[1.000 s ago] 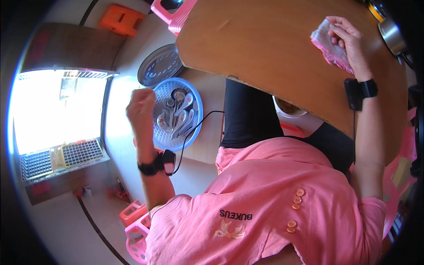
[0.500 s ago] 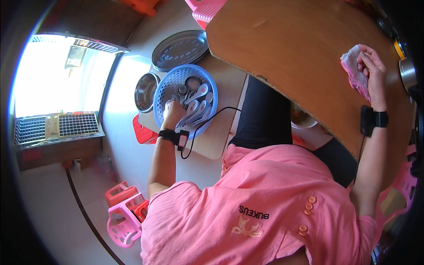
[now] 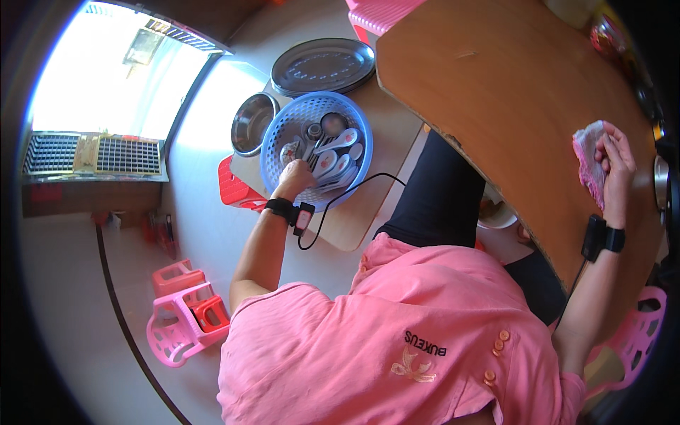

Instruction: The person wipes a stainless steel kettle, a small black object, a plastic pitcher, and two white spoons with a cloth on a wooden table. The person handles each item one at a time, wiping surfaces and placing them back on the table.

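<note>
Inside the near-left part of a light-blue perforated plastic basket is my left hand, its fingers curled down among the utensils. Just beyond those fingers shows the patterned bowl of a white spoon; whether they grip it, I cannot tell. The basket also holds several white spoons with red marks, metal cutlery and a dark round ladle. My right hand is closed on a pink-and-white cloth, raised over the brown tabletop.
The basket stands on a low pale table, beside a steel bowl and stacked oval metal trays. Pink and red plastic stools stand at left. A bowl sits under the brown table. A cable trails from my left wrist.
The view has shifted, so the basket and tables appear further right. Within the basket, my left hand has drawn back slightly, uncovering the patterned spoon bowl. The right hand keeps the cloth.
</note>
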`<state>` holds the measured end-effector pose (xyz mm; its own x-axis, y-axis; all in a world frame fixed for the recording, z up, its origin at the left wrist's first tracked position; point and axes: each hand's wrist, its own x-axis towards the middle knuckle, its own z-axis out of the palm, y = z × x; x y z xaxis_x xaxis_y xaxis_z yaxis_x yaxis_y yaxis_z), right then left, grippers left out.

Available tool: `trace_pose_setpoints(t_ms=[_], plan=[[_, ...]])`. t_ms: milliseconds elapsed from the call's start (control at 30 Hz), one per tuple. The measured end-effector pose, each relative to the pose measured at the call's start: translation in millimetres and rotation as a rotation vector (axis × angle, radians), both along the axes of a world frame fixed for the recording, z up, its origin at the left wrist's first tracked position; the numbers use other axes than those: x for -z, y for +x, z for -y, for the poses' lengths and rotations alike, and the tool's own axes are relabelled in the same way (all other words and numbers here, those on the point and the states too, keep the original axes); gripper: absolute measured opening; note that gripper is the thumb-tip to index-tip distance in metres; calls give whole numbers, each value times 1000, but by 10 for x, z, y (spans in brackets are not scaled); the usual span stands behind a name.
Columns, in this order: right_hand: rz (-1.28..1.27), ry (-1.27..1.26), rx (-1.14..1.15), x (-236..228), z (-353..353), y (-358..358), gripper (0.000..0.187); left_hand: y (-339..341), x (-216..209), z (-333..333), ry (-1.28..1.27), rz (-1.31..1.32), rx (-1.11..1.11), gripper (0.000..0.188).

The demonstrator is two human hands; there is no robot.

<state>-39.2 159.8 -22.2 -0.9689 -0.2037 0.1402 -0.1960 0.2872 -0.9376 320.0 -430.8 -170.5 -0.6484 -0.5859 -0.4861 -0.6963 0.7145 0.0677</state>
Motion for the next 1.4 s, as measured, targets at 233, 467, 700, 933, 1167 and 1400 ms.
trace_pose_setpoints(t_ms=[233, 467, 700, 933, 1167, 1400], plan=[[28, -28, -7, 12, -11, -21, 26, -6, -28, -112, 28, -48, -102, 38], [72, -35, 10, -19, 14, 5, 27, 11, -39, -172, 113, -110, -207, 38], [72, -69, 21, -66, 65, 34, 25, -100, -132, -212, 340, -83, -399, 35], [74, -85, 31, -52, 57, 25, 22, -10, -364, -304, 603, -259, -730, 28], [108, -143, 12, -58, 66, 36, 22, 13, -409, -326, 689, -230, -718, 35], [75, -148, 1, -76, 67, 59, 19, 52, -921, -245, 850, -275, -722, 32]])
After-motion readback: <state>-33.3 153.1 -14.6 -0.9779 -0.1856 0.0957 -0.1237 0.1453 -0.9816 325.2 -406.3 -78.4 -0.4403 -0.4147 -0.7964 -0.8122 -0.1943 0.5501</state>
